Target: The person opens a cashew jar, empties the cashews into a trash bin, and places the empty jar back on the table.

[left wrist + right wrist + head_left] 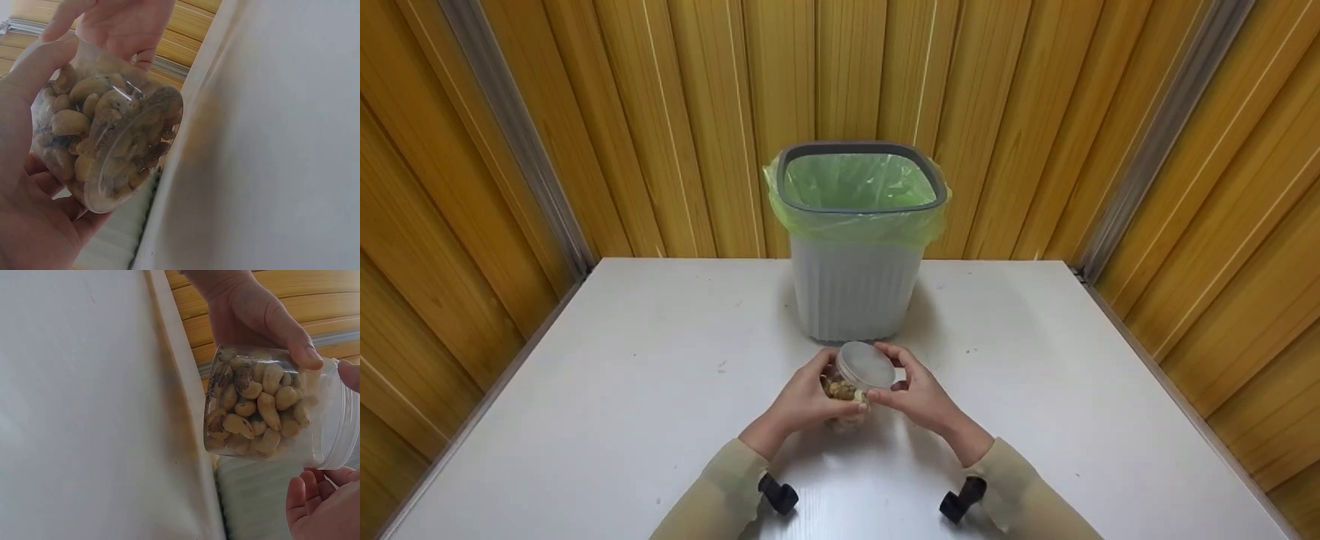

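Note:
A clear plastic jar [840, 388] of cashew nuts, some with dark blemishes, is held tilted over the near part of the table. My left hand [802, 401] grips its body from the left, thumb and fingers curled around the wall. On the jar's mouth sits a translucent screw lid [870, 365]. My right hand [926, 397] holds the lid's rim, thumb on the near side and fingers on the far side. In the right wrist view, the jar's ridged collar [343, 433] lies between that thumb and the fingers. The jar's round base [138, 149] faces the left wrist camera.
Behind the hands stands a grey ribbed trash bin [851, 289] with a dark rim [862, 211] and a green liner bag [784, 214]. Wood-patterned walls [697, 127] enclose the white table [622, 390] at the back and sides.

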{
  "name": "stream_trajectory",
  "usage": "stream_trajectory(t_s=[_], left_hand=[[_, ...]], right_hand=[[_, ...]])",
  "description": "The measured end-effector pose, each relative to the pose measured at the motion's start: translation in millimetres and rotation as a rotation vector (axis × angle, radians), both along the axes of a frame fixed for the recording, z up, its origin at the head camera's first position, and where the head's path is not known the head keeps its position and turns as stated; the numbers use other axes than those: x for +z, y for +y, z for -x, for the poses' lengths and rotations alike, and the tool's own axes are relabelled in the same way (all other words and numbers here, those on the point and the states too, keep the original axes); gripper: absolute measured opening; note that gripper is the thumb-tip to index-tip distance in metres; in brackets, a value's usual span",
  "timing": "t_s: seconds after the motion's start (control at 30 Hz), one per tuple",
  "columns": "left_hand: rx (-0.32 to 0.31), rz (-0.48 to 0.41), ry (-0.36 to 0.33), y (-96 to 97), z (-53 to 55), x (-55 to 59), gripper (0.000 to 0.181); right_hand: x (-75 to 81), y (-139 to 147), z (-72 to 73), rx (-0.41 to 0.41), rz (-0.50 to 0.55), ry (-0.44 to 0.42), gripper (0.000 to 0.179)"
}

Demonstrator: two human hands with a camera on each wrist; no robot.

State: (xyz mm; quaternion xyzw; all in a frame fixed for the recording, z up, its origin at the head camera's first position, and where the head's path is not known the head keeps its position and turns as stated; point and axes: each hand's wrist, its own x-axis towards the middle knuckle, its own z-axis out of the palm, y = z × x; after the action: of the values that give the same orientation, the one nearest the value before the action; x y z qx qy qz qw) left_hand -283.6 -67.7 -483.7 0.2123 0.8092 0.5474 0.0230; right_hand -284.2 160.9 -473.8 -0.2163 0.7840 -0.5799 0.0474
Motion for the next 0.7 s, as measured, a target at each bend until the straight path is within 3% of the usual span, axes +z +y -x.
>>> stream_trajectory(t_s=[0.7], left_hand=[[-0.004,0.015,0.016,-0.9,2.1,-2.7,0.079]], right_hand=[[-0.7,2.1,-0.3,0.110,0.039,-0.018,0.083]])
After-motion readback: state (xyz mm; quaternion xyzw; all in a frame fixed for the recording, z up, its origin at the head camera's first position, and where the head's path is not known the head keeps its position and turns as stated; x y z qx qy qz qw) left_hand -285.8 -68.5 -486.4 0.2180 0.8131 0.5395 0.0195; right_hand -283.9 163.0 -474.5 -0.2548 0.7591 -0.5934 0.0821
